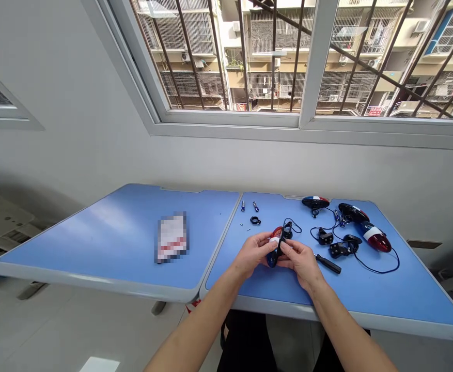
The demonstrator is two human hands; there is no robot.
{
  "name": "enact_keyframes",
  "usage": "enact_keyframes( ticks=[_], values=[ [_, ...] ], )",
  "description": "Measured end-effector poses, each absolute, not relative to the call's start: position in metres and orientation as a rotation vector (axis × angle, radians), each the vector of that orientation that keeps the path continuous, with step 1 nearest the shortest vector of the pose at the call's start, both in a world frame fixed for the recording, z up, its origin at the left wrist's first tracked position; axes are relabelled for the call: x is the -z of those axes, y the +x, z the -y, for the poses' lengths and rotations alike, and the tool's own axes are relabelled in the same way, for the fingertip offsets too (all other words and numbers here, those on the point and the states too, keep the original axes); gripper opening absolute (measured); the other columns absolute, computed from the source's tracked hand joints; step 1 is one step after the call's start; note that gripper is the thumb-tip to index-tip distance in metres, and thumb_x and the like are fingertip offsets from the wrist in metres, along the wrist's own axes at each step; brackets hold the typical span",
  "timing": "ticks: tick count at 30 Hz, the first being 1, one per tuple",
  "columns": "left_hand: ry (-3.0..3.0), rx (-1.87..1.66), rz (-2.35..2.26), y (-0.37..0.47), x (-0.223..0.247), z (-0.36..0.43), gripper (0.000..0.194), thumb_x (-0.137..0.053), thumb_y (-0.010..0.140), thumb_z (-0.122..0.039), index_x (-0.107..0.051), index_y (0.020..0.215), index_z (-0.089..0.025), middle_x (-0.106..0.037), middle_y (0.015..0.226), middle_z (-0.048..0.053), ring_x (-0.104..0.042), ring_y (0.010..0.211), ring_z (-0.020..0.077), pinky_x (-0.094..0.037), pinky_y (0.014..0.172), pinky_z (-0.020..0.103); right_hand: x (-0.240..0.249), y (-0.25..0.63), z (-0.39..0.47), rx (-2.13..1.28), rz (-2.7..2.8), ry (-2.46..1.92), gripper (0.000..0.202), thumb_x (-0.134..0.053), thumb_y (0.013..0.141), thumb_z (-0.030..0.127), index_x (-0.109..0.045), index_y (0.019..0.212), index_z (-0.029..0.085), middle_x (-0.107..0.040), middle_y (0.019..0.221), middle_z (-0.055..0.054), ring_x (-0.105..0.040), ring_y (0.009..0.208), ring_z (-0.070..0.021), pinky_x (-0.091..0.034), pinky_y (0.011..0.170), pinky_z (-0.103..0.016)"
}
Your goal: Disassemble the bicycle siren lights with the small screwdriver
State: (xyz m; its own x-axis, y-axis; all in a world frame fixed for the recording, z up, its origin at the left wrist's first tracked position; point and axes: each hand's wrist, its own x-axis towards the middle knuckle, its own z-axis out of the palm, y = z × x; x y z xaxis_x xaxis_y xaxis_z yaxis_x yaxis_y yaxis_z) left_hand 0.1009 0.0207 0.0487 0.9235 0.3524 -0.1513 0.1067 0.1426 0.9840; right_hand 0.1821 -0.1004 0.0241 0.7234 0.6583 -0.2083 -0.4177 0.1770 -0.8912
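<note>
Over the right-hand tabletop, both hands grip one red, white and blue siren light [276, 233], tilted on edge with its black base facing right. My left hand [256, 252] is closed around the coloured lens side. The fingers of my right hand [300, 260] pinch the black base. A thin cable with a small black control box [288, 229] lies just behind the light. Close to my right hand is a black-handled screwdriver [329, 264]. Behind my left hand are a black clamp ring [255, 220], a small battery [243, 205], another small battery [255, 206] and tiny screws [248, 229].
More siren lights, including a red-ended one [377, 238] and one at the back [315, 202], lie at the right with cables and a black control box [338, 250]. A blurred packet [171, 238] rests on the left blue table [106, 243]. A wall and window stand behind.
</note>
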Motion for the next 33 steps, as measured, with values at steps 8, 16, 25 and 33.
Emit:
enact_keyframes(
  ticks=[8,16,25,33],
  values=[
    [1.307,-0.159,-0.443,0.100,-0.046,-0.024,0.061,-0.081,0.056,-0.046,-0.066,0.104,-0.012,-0.064,0.085,0.007,-0.061,0.072,0.0188,-0.049,0.048,0.023,-0.023,0.182,0.103,-0.757,0.258,-1.190,0.052,-0.084,0.052,0.045,-0.071,0.090,0.012,-0.070,0.069,-0.004,-0.063,0.057,-0.0154,-0.053,0.055,-0.028],
    [1.220,-0.190,-0.462,0.101,-0.042,-0.024,0.061,-0.081,0.062,-0.037,-0.059,0.114,-0.012,-0.065,0.085,0.008,-0.062,0.070,0.0190,-0.051,0.047,0.025,-0.025,0.180,0.100,-0.718,0.293,-1.308,0.054,-0.078,0.055,0.050,-0.070,0.093,0.013,-0.071,0.072,-0.004,-0.065,0.061,-0.0187,-0.054,0.055,-0.030],
    [1.190,-0.109,-0.419,0.100,-0.047,-0.026,0.052,-0.067,0.077,-0.036,-0.051,0.124,-0.020,-0.065,0.090,0.009,-0.066,0.076,0.0225,-0.053,0.053,0.030,-0.048,0.193,0.150,-0.107,0.772,-2.006,0.028,-0.060,0.077,0.045,-0.073,0.092,0.027,-0.073,0.078,-0.005,-0.066,0.073,-0.0233,-0.048,0.062,-0.030],
    [1.282,-0.200,-0.488,0.106,-0.050,-0.024,0.049,-0.062,0.081,-0.035,-0.049,0.125,-0.022,-0.058,0.093,0.007,-0.059,0.074,0.0164,-0.052,0.060,0.030,-0.006,0.214,0.205,0.366,1.135,-2.623,0.031,-0.047,0.086,0.028,-0.067,0.109,0.021,-0.067,0.109,-0.010,-0.059,0.096,-0.0287,-0.049,0.069,-0.036]
  ],
)
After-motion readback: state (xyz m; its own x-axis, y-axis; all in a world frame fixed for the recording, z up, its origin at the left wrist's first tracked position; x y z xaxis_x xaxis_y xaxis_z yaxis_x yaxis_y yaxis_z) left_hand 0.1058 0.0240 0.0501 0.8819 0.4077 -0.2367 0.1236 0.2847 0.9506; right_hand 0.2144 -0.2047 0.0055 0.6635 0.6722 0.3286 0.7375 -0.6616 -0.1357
